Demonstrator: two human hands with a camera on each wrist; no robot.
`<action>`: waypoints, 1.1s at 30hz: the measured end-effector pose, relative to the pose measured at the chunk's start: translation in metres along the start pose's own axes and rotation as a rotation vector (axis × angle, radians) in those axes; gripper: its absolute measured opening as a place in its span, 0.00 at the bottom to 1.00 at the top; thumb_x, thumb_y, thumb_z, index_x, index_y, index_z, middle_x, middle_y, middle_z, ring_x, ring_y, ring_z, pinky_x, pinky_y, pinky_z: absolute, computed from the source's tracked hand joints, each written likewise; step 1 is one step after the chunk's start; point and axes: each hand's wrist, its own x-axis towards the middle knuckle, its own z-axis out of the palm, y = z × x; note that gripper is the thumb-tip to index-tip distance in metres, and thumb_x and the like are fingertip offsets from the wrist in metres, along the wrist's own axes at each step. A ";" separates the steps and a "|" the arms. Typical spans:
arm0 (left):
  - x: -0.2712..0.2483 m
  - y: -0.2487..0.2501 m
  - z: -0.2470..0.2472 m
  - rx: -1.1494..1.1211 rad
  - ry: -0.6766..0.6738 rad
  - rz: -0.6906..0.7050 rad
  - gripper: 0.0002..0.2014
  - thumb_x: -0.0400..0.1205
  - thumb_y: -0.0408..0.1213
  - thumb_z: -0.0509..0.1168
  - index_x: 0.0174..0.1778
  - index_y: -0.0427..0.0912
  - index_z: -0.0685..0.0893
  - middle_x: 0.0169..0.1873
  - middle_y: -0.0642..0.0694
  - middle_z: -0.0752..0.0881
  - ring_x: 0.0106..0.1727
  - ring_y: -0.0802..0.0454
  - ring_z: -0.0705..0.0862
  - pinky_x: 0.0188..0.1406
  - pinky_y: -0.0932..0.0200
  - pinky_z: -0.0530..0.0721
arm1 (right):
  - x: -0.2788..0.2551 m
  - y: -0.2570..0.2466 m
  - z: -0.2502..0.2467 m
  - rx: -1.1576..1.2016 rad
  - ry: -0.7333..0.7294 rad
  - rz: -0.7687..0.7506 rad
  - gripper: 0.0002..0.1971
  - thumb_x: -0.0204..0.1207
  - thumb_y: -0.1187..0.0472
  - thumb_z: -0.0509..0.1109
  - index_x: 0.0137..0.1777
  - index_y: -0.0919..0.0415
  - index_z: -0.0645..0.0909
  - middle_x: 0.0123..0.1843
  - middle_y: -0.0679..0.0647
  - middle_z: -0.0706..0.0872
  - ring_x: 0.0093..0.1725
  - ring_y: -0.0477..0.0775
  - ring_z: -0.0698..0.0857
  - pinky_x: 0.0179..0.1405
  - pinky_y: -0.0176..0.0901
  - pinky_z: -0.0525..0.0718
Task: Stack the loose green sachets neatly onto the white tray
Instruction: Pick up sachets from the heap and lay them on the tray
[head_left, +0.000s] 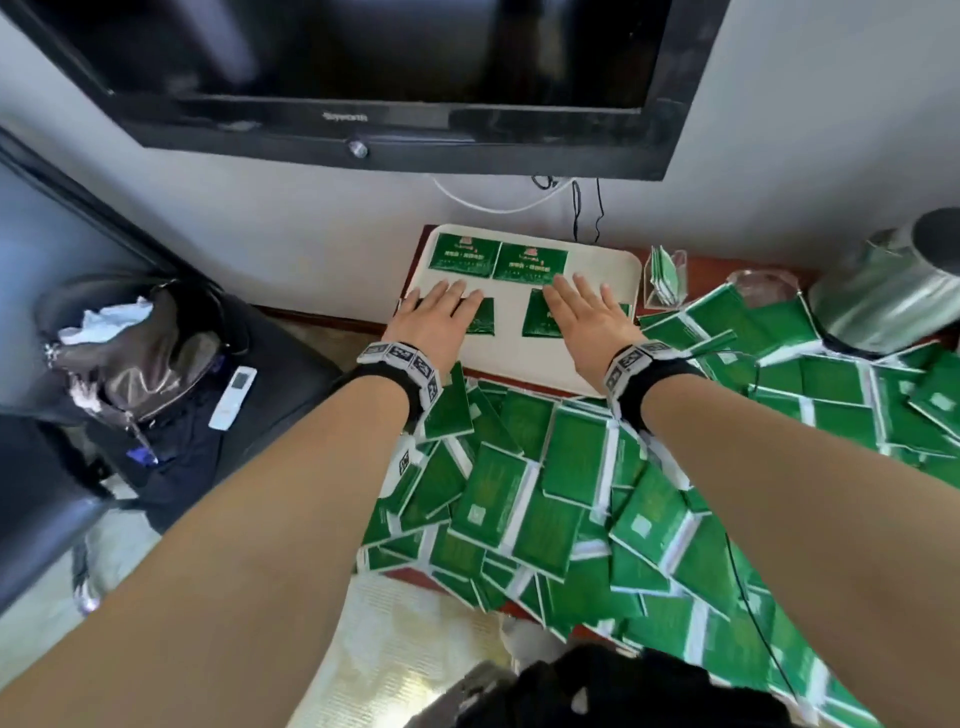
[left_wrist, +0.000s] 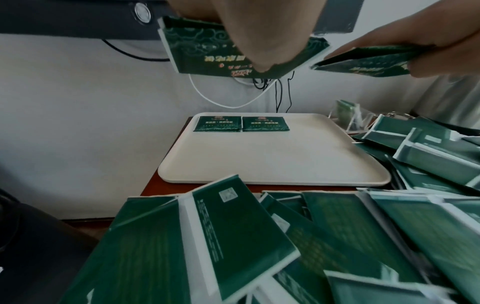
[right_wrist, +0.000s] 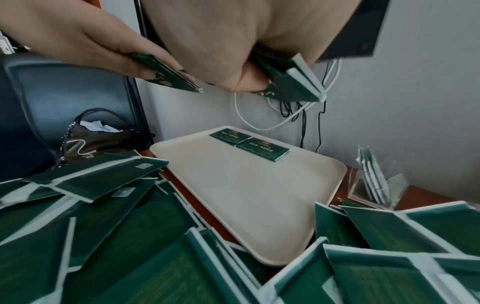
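The white tray (head_left: 519, 358) lies at the far edge of the table, with two green sachets (head_left: 462, 254) (head_left: 530, 262) flat side by side along its far rim. My left hand (head_left: 444, 304) hovers over the tray's left half and pinches a green sachet (left_wrist: 197, 51) between thumb and fingers. My right hand (head_left: 582, 306) hovers over the right half and pinches another sachet (right_wrist: 288, 82) the same way. Both held sachets (head_left: 483, 319) (head_left: 537, 317) are above the tray, apart from it. A big pile of loose green sachets (head_left: 545, 493) covers the near table.
A black television (head_left: 389, 78) hangs on the wall above the tray, with cables (head_left: 582, 208) dangling behind it. A clear holder with sachets (head_left: 665, 275) and a foil roll (head_left: 893, 291) stand at the right. A black chair with a bag (head_left: 145, 353) and a remote (head_left: 232, 397) is on the left.
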 end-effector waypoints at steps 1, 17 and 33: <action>0.012 -0.005 0.002 -0.005 -0.009 0.004 0.48 0.79 0.22 0.64 0.89 0.49 0.43 0.89 0.45 0.45 0.89 0.46 0.46 0.87 0.43 0.48 | 0.012 0.002 0.002 0.002 -0.015 -0.002 0.41 0.79 0.78 0.53 0.87 0.64 0.35 0.89 0.60 0.36 0.88 0.64 0.38 0.86 0.62 0.42; 0.130 -0.048 0.102 -0.072 -0.151 0.072 0.50 0.79 0.26 0.66 0.89 0.55 0.42 0.87 0.41 0.36 0.88 0.42 0.39 0.87 0.42 0.45 | 0.130 -0.017 0.079 0.020 -0.193 -0.014 0.38 0.82 0.72 0.50 0.87 0.63 0.34 0.88 0.61 0.32 0.87 0.64 0.37 0.86 0.64 0.42; 0.098 -0.036 0.133 -0.221 -0.117 0.075 0.33 0.90 0.57 0.45 0.88 0.58 0.37 0.85 0.42 0.26 0.87 0.36 0.34 0.84 0.30 0.43 | 0.109 -0.050 0.103 0.194 -0.228 0.233 0.44 0.85 0.65 0.59 0.86 0.41 0.30 0.84 0.50 0.21 0.86 0.68 0.34 0.79 0.83 0.48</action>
